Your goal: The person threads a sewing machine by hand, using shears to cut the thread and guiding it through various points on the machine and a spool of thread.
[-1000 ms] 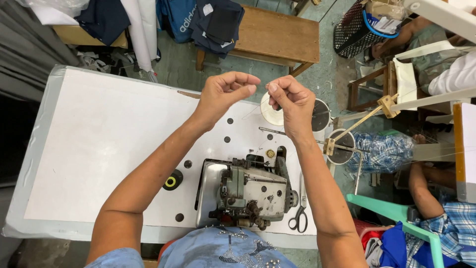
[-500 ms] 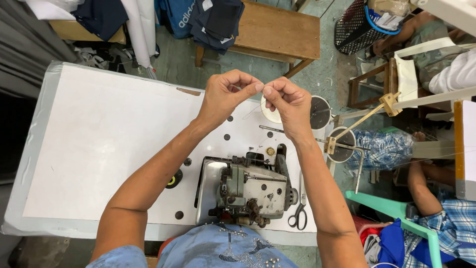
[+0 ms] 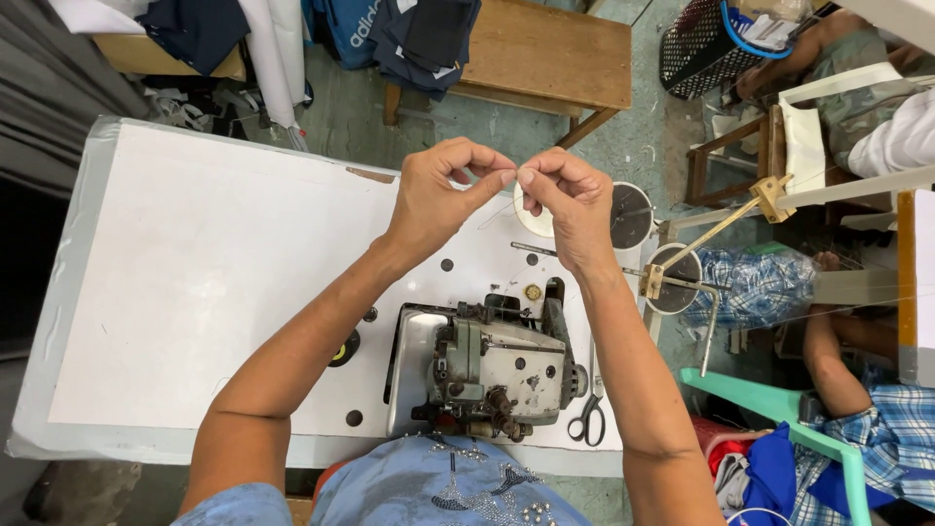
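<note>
While pinching fine thread (image 3: 502, 209) between left hand (image 3: 443, 195) and right hand (image 3: 570, 200), fingertips meeting above the overlock machine (image 3: 497, 370), could lose the barely visible strand or snap it by overpulling

To your left the white worktop (image 3: 195, 263) lies bare and open for a hand to pass, while the sewing machine (image 3: 487, 370) blocks the near middle, scissors (image 3: 587, 419) lie just right of it, and thread stands (image 3: 672, 278) crowd the right edge.
</note>
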